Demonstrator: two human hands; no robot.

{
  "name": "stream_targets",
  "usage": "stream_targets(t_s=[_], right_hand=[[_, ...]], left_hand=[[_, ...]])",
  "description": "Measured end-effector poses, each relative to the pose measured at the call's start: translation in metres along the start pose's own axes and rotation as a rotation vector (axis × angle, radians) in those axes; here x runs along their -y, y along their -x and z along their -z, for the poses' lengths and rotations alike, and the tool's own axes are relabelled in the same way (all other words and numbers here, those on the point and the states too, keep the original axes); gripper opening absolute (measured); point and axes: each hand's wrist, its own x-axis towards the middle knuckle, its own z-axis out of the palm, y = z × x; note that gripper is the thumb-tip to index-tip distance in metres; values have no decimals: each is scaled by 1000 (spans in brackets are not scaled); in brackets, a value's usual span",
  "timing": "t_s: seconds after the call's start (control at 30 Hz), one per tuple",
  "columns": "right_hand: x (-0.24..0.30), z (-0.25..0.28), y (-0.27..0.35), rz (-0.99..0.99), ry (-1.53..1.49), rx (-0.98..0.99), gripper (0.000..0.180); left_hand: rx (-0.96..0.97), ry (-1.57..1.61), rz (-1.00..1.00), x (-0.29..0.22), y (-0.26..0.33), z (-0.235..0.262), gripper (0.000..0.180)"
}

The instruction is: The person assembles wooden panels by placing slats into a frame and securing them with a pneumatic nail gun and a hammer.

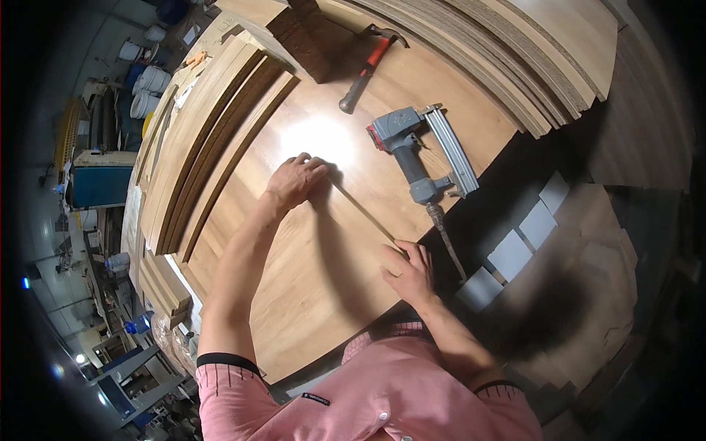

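Note:
My left hand (294, 180) presses its fingers on the far end of a thin wooden strip (364, 212) that lies flat on a large light wooden panel (294, 294). My right hand (408, 270) holds the strip's near end at the panel's edge. The strip runs diagonally between both hands. A grey pneumatic nail gun (423, 151) with a red cap lies on the panel just beyond the strip, its air hose (448, 246) trailing past my right hand.
A hammer (368, 67) with a red and black handle lies farther up the panel. Stacked wooden boards (198, 147) sit to the left, more boards (529, 59) at the upper right. Grey blocks (515, 250) lie on the floor to the right. White buckets (151, 81) stand at the far left.

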Motion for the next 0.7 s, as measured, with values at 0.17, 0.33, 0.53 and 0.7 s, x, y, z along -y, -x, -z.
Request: stream_targets(t_s=[0.17,0.33,0.53,0.7], right_hand=[[6,3,-3,10,6,7,48],[10,4,-7,9,29,22,47],[14,7,-7,3,62,57,49],[21,22,-18,-18,48,183,48]], left_hand=[[35,44,43,-3,3,7,44],[-279,-136,120,-23,20,-10,63],[-511,634,685,-158,55,-46,70],[-616,665,933,-195,30,-33,63]])
